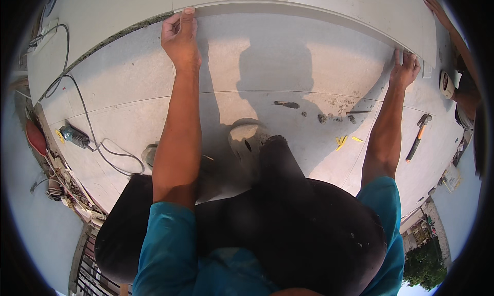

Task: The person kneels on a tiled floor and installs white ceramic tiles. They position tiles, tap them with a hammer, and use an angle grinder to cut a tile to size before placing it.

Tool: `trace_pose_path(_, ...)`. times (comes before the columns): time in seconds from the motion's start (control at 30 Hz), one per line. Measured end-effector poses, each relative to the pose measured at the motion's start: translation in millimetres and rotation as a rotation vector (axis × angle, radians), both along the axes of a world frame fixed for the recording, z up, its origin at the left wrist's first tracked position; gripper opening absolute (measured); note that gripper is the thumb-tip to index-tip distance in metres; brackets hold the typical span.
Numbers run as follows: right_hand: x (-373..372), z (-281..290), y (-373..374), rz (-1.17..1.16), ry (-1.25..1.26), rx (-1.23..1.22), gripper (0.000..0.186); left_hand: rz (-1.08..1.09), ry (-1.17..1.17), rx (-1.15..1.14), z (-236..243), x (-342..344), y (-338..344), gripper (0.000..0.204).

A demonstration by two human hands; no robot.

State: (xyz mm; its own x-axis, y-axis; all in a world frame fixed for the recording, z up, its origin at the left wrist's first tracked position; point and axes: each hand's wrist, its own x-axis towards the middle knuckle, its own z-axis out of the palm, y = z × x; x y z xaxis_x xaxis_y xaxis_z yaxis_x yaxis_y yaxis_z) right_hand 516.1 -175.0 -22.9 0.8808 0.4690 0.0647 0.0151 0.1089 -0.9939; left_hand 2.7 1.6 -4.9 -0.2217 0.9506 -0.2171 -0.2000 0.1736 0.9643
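Left hand (pixel 181 38): fingers curled, thumb on top, holding near edge of large pale slab (pixel 378 15) | Right hand (pixel 405 70): half-curled, holding same edge near right end | Slab: ahead, beyond screwdriver (pixel 286 105) and hammer (pixel 419 136) on floor (pixel 236 103).

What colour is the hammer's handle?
The hammer's handle is orange and black, seen best in the head view.
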Motion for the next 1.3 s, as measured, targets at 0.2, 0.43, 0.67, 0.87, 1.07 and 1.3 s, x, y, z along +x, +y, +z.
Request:
trace_pose_path(0.2, 9.3, -0.6, -2.4, 0.0, -0.092, -0.157, 0.055, 0.007, 0.145, -0.012, -5.4, -0.9, 1.9, 0.036)
trace_pose_path(0.43, 17.0, -1.9, -4.1, -0.006, -0.001, -0.09, 0.036, 0.025, 0.135, -0.002, -6.9, -2.7, 1.1, 0.039)
trace_pose_path(0.67, 19.1, 2.5, -1.4, 0.004, 0.029, -0.069, 0.028, 0.064, 0.298, -0.011, -7.6, 4.7, 3.8, 0.036)
trace_pose_path(0.87, 20.7, 5.2, -1.8, 0.066, 0.033, -0.098, 0.043, 0.018, 0.311, -0.043, 1.4, 3.7, 2.5, 0.04)
trace_pose_path(1.07, 17.0, 7.5, -4.6, 0.091, -0.015, -0.137, 0.044, -0.057, 0.347, -0.071, 11.1, -2.1, 4.8, 0.043)
trace_pose_path(1.3, 24.0, 4.9, -2.8, 0.148, 0.011, -0.059, 0.035, 0.019, 0.255, -0.052, 2.1, 3.6, 4.0, 0.042)
